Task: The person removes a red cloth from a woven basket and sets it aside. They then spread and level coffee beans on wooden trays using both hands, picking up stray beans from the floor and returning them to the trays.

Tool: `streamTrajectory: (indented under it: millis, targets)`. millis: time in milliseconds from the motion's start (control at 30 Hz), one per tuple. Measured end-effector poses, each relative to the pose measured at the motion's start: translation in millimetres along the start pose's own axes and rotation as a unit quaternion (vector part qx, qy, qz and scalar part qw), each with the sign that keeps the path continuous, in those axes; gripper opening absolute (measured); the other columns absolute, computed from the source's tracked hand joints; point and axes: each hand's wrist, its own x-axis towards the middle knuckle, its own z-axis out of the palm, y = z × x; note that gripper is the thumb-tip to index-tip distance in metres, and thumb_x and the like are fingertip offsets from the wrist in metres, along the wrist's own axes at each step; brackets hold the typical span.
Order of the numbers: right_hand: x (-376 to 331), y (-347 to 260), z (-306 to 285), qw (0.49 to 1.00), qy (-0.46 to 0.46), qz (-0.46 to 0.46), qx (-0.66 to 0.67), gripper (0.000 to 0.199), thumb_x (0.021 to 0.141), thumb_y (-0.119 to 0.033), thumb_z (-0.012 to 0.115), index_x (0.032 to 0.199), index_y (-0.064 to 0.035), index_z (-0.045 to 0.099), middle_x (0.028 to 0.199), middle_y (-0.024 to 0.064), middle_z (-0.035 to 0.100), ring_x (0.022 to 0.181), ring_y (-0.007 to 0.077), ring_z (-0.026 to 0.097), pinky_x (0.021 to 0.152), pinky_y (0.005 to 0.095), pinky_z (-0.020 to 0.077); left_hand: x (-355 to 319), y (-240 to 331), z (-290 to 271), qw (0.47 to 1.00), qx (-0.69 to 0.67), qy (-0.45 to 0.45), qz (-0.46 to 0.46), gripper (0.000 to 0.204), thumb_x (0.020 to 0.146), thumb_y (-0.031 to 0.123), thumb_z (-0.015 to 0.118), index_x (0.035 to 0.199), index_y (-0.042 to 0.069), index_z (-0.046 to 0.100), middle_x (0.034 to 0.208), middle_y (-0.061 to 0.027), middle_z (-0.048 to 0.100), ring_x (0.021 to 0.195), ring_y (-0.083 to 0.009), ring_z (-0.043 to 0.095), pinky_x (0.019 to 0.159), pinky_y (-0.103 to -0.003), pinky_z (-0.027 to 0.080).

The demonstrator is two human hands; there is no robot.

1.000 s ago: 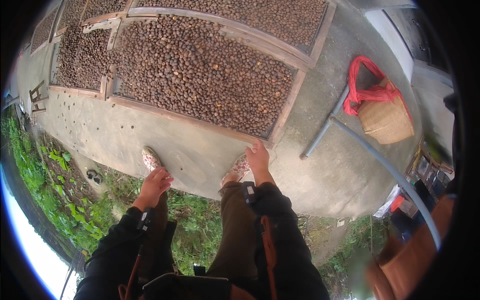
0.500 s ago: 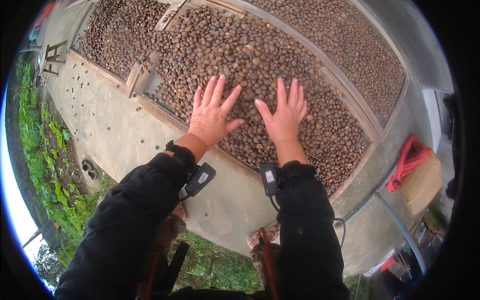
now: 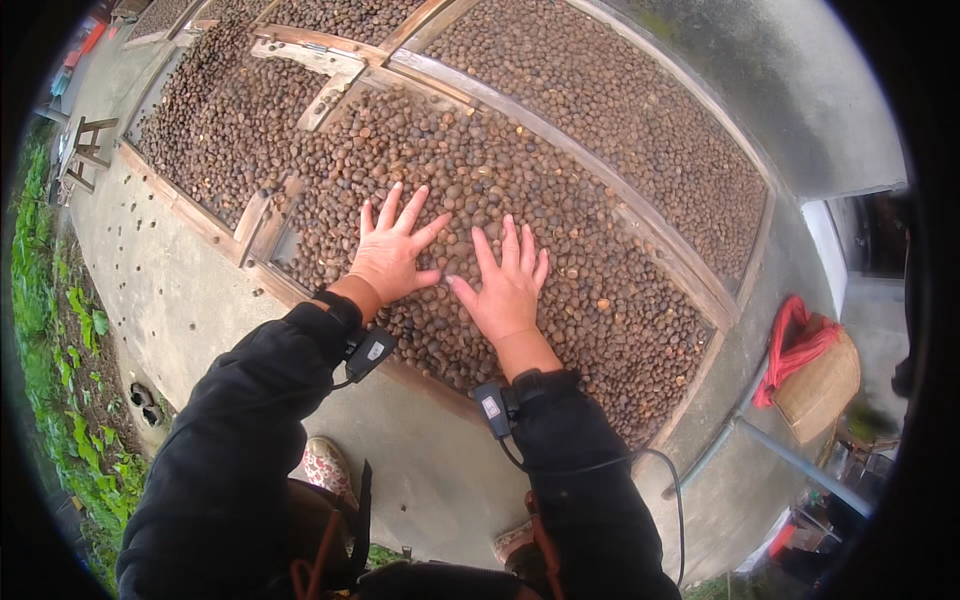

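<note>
Round brown nuts or dried fruits [image 3: 620,310], whose exact kind I cannot tell, lie in a thick layer inside a wooden-framed tray [image 3: 640,230]. My left hand [image 3: 388,255] rests palm down on them with its fingers spread. Close by on its right, my right hand [image 3: 508,290] lies flat on the same layer, fingers apart and thumb toward the left hand. Neither hand holds anything. Both wrists carry a dark strap with a small black box, the left box [image 3: 370,352] and the right box [image 3: 492,408].
More framed trays [image 3: 590,90] of the same nuts lie beyond. Loose nuts dot the concrete floor [image 3: 170,290] at left, near a wooden stool [image 3: 90,155]. A cardboard piece [image 3: 818,385] with red cloth [image 3: 790,345] and a grey pipe [image 3: 800,468] stand right. Green plants [image 3: 80,420] border the left.
My right hand has come closer to the left one, and both stay spread on the nuts. The view has shifted, showing more of the far trays and my patterned shoe.
</note>
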Motion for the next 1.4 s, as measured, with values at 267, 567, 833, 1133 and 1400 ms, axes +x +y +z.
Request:
streamTrajectory:
  millis: [267, 567, 833, 1133, 1400]
  targets:
    - [29, -30, 25, 0.998, -0.031, -0.039, -0.037, 0.067, 0.083, -0.04, 0.079, 0.145, -0.0221, 0.058, 0.168, 0.0136, 0.026, 0.155, 0.0396, 0.019, 0.124, 0.0617, 0.0135, -7, -64, 5, 1.0, 0.005, 0.0, -0.012, 0.084, 0.076, 0.05, 0.083, 0.15, 0.029, 0.052, 0.17, -0.0107, 0.02, 0.157, -0.0391, 0.014, 0.117, -0.072, 0.021]
    - [44, -13, 26, 0.993, -0.019, -0.102, -0.065, 0.055, 0.089, -0.037, 0.074, 0.14, -0.0208, 0.061, 0.162, 0.0107, 0.037, 0.153, 0.0345, 0.025, 0.123, 0.0616, 0.0161, -1, -103, 7, 0.999, 0.035, 0.034, -0.018, 0.082, 0.086, 0.042, 0.075, 0.158, 0.03, 0.039, 0.169, -0.0101, 0.022, 0.156, -0.0359, 0.019, 0.122, -0.064, 0.019]
    - [33, 18, 8, 0.993, 0.002, -0.078, -0.089, 0.054, 0.091, -0.04, 0.072, 0.142, -0.0241, 0.061, 0.162, 0.0053, 0.039, 0.153, 0.0308, 0.027, 0.123, 0.0605, 0.0181, 40, -109, 16, 0.994, 0.0, 0.069, -0.085, 0.074, 0.096, 0.06, 0.06, 0.16, 0.032, 0.036, 0.169, -0.009, 0.024, 0.156, -0.0364, 0.02, 0.12, -0.065, 0.021]
    - [-3, 63, -20, 0.996, 0.009, -0.034, -0.08, 0.051, 0.09, -0.041, 0.073, 0.137, -0.0237, 0.065, 0.16, 0.0045, 0.042, 0.15, 0.0315, 0.032, 0.123, 0.0607, 0.0191, 61, -66, 20, 0.997, -0.042, 0.065, -0.007, 0.064, 0.095, 0.06, 0.06, 0.146, 0.021, 0.058, 0.164, -0.0093, 0.035, 0.154, -0.0395, 0.023, 0.121, -0.065, 0.019]
    - [-52, 104, -33, 0.994, 0.01, 0.029, -0.105, 0.047, 0.09, -0.039, 0.07, 0.133, -0.0223, 0.065, 0.156, 0.0045, 0.044, 0.149, 0.0316, 0.031, 0.123, 0.0603, 0.0184, 54, -8, 19, 0.998, -0.025, 0.037, 0.044, 0.084, 0.089, 0.073, 0.061, 0.141, 0.008, 0.061, 0.163, -0.0167, 0.035, 0.154, -0.0416, 0.021, 0.122, -0.062, 0.017]
